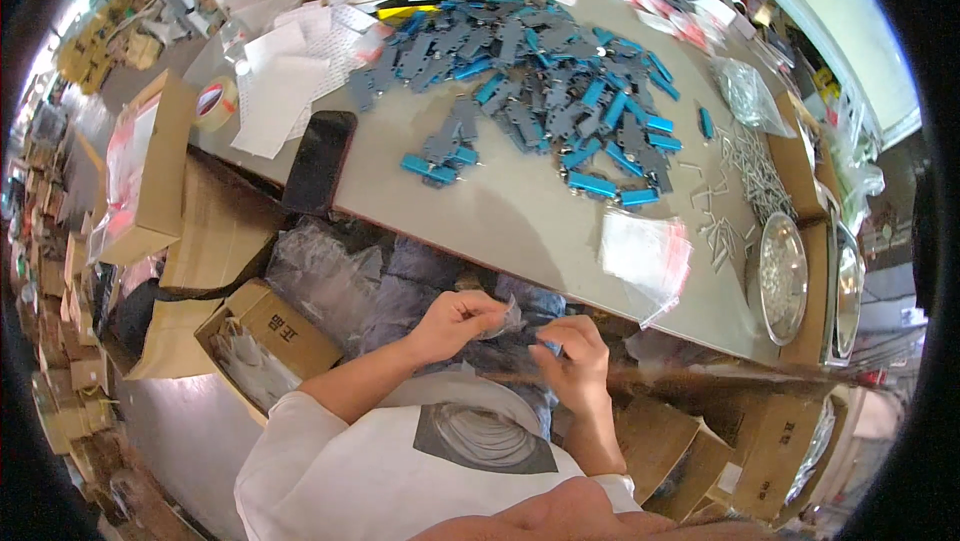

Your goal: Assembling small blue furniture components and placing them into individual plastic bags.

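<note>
A: What lay on the table (pixel 520 221), left to right?

B: One tape roll (pixel 215 101), one black phone (pixel 319 161), a heap of blue-and-grey metal tags (pixel 545 91) too many to count, one stack of clear red-edged bags (pixel 645 253).

A: And the hands?

B: Left hand (pixel 455 321) pinched a clear bag (pixel 510 316) above the lap; right hand (pixel 575 356) gripped a blue tag (pixel 551 346) just beside it.

Left hand (pixel 455 321): raised over the lap, fingers curled, tips pinched together.
Right hand (pixel 575 356): just beside the left, fingers bent inward, closed in a pinch.
Forearms: bare, angled in from below, converging.
</note>
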Demonstrator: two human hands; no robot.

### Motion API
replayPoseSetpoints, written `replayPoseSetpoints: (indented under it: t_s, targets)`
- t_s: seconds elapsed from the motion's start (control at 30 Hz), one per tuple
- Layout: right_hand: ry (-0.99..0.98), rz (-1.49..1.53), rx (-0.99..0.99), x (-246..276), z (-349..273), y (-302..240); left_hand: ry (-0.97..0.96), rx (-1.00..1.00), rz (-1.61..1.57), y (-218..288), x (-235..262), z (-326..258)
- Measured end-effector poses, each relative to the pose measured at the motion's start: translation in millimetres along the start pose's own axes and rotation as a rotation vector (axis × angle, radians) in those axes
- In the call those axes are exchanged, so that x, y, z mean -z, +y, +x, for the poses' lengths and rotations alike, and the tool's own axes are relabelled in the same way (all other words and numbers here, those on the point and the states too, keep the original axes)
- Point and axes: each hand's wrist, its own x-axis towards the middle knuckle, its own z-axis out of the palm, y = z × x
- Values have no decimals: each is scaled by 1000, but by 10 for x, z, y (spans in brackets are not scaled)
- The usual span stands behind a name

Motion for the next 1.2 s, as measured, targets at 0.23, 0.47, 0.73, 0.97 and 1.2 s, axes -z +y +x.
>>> replayPoseSetpoints:
  t_s: [0.23, 0.47, 0.73, 0.97, 1.2]
  targets:
    - [-324, -159, 151, -344, 359, -348, 75, -265, 582, 99, 247, -87]
    - [-577, -253, 169, -505, 557, -404, 208, -651, 839, 174, 393, -95]
    - [-840, -47, -359, -751, 1317, -357, 26, -224, 641, 62, 711, -187]
    - [-312, -755, 551, -1114, 2310, -53, -31, -152, 454, 57, 789, -226]
    - [-390, -546, 474, -1090, 2592, 93, 15, -172, 394, -102, 922, -291]
